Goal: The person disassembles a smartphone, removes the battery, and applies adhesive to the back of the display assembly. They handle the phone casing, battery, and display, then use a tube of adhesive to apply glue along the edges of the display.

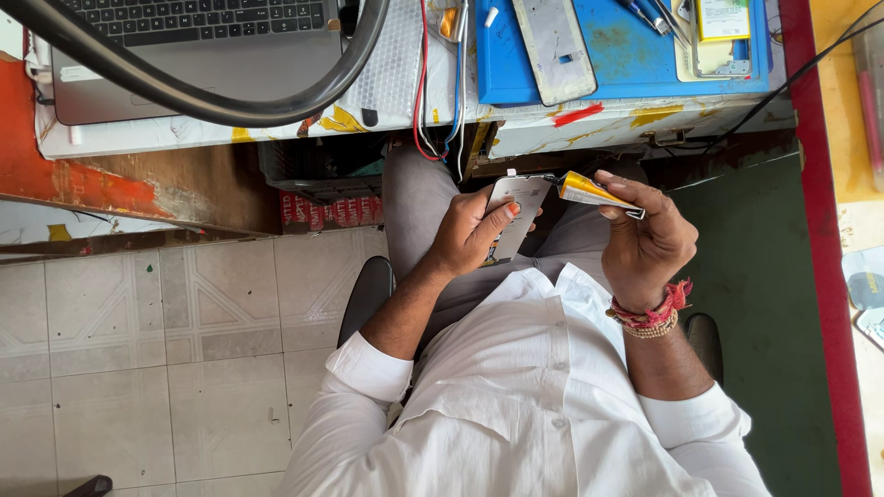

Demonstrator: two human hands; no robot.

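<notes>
Two hands are busy over my lap. My left hand (pixel 474 230) is wrapped around a flat silver phone part (pixel 516 216), with my thumb pressed on its face. My right hand (pixel 645 244) is closed on a small yellow tube (pixel 589 191). The tip of the tube points at the top corner of the phone part and is just beside it. I cannot tell if they touch. A red thread band (pixel 649 313) sits on my right wrist. My white shirt (pixel 534 396) fills the space below my hands, and my grey trousers (pixel 419 193) are under them.

To my left is a pale tiled floor (pixel 138 368). Farther off is the desk (pixel 276 129), with paint marks on it. Red and blue wires (pixel 440 101) hang down over its edge, near my hands. On the desk is a blue mat (pixel 626 55) with another flat grey panel (pixel 555 46) lying on it. A grey laptop (pixel 193 55) sits on the left side, and a thick black hose (pixel 230 106) curves across it.
</notes>
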